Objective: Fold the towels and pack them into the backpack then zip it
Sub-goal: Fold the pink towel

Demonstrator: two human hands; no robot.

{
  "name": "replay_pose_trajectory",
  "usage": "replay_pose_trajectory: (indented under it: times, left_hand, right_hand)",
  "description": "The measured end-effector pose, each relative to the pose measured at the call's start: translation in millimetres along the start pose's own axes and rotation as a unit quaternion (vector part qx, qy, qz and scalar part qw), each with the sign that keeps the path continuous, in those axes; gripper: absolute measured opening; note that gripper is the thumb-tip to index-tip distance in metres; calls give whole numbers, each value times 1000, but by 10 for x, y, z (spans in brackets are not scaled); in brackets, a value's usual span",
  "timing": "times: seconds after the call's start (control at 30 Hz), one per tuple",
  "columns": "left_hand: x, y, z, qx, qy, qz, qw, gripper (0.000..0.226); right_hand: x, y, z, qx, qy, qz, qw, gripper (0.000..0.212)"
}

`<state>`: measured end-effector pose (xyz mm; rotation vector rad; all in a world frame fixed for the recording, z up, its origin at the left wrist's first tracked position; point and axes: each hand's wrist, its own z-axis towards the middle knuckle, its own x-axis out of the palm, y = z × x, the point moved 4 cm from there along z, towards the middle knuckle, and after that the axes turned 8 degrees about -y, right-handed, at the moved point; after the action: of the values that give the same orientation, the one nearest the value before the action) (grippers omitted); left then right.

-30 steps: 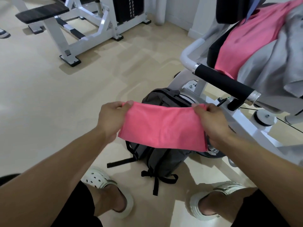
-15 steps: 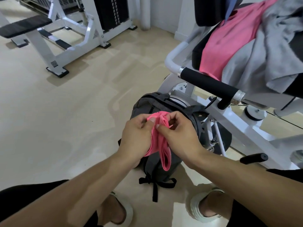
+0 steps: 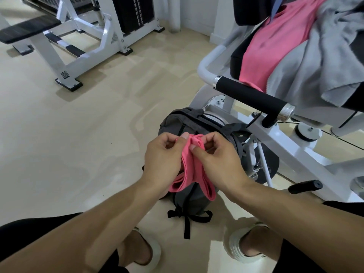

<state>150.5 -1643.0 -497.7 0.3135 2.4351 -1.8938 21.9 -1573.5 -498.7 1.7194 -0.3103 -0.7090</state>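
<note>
A small pink towel (image 3: 190, 170) hangs folded between my two hands, its looped ends drooping below them. My left hand (image 3: 163, 158) pinches its top left edge and my right hand (image 3: 218, 158) pinches the top right, thumbs nearly touching. Directly beneath stands a dark grey backpack (image 3: 175, 123) on the floor, leaning against the machine, straps trailing toward my feet; my hands hide its opening. On the machine's seat at upper right lie another pink towel (image 3: 275, 44) and a grey towel (image 3: 315, 62).
A white exercise machine (image 3: 285, 138) with a black padded handle (image 3: 250, 95) and pedal stands right of the backpack. A white weight bench machine (image 3: 82, 42) stands at the upper left. Beige floor (image 3: 69, 134) spreads to the left. My feet in white clogs flank the backpack's straps.
The pink towel was stretched flat between my hands; I brought my hands together, folding it in half. It now hangs doubled over the backpack, and my view has dropped lower.
</note>
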Motion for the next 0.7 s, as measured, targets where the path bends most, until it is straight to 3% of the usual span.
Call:
replay_pose_trajectory:
  times: [0.13,0.3,0.57,0.7]
  left_hand:
    - [25,-26,-74,-30,36,-30,998,25]
    - [15,-56,-105,-83,66,-70,992,23]
    - [-37,-51,-46,-113,88,-53,988,30]
    - [-35,-45,-58,-117,89,-57,987,20]
  right_hand:
    - [21,-5,-23,-1,3,13,1000,11]
    - [27,-33,-27,15,37,5,999,30]
    - [35,-33,-8,4,53,15,998,17]
    - [39,-39,-26,4,60,25,998,13]
